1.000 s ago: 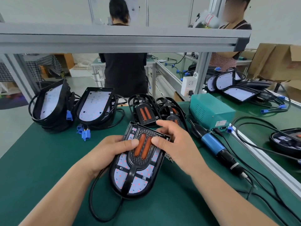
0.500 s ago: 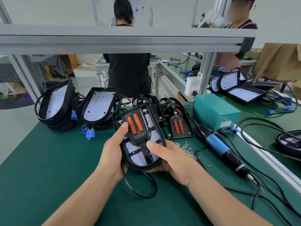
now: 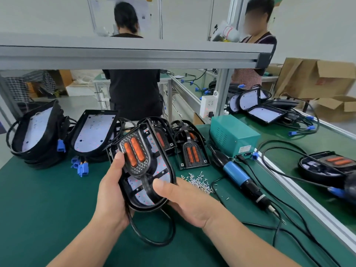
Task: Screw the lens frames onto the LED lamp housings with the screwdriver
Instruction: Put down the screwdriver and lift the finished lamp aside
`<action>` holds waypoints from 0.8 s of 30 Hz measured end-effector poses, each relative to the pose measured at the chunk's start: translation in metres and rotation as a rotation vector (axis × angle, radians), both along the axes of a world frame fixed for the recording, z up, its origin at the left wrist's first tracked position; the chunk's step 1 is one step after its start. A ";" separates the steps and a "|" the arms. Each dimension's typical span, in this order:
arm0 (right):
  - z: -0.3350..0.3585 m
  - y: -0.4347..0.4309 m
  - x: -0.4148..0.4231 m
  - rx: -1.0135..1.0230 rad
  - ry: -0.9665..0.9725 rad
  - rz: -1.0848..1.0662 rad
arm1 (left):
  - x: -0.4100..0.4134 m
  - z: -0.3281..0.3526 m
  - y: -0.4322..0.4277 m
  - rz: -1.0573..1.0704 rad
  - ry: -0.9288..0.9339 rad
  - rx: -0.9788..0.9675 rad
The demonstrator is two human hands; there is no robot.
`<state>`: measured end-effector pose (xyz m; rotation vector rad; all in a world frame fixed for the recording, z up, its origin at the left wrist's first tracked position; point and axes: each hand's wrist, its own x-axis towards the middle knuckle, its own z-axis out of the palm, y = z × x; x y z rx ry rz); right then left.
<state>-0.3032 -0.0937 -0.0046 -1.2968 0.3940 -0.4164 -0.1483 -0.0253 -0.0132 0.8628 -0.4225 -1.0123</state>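
Lamp housing (image 3: 138,197), lens frame (image 3: 134,151) seated on it, is held up off the mat (image 3: 48,199) near the idle screwdriver (image 3: 238,176), left hand (image 3: 111,191) gripping its side, right hand (image 3: 185,201) clasping its lower end, tilted up, probably to check the fit.

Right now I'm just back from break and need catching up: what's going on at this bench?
A person holds a lamp housing, its lens frame seated on top, tilted above the green mat: left hand grips its left edge, right hand its lower end. The screwdriver lies on the mat, beside a heap of loose screws.
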 end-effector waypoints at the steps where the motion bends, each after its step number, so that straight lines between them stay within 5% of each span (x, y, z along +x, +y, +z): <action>1: 0.002 0.002 0.000 -0.009 0.012 -0.005 | 0.001 -0.002 0.000 0.002 0.001 -0.010; 11: 0.013 0.000 -0.002 0.027 0.055 -0.031 | -0.004 0.002 0.000 0.061 -0.086 -0.099; 18: 0.001 -0.010 0.005 0.081 -0.054 -0.105 | -0.006 0.004 0.001 0.183 -0.111 0.035; 24: -0.003 -0.012 0.000 0.013 -0.149 -0.130 | -0.005 0.003 0.000 0.323 -0.310 0.090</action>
